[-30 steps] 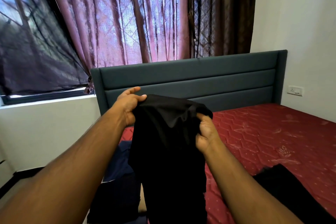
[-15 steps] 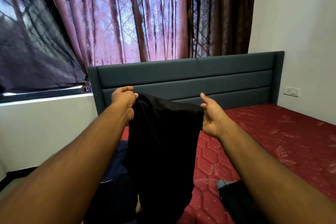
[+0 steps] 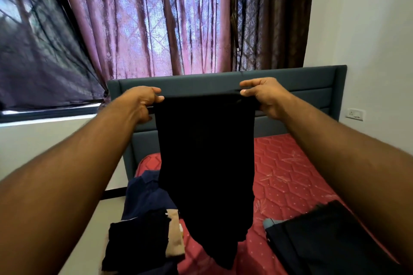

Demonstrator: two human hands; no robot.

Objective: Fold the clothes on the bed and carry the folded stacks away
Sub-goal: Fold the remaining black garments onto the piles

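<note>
Above the bed, left hand and right hand fingers pinch the hanging black garment's top corners.

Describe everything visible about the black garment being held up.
The black garment is plain, dark, soft-looking cloth with no visible print. It hangs vertically in the air above the red mattress, its top edge stretched straight. The left hand pinches one top corner, the right hand the other. Its lower end narrows, with an uneven hem. What kind of garment it is cannot be told.

Curtains: pink, at 12 o'clock, drawn
Dark curtain: 1 o'clock
Wall socket: 3 o'clock
</note>
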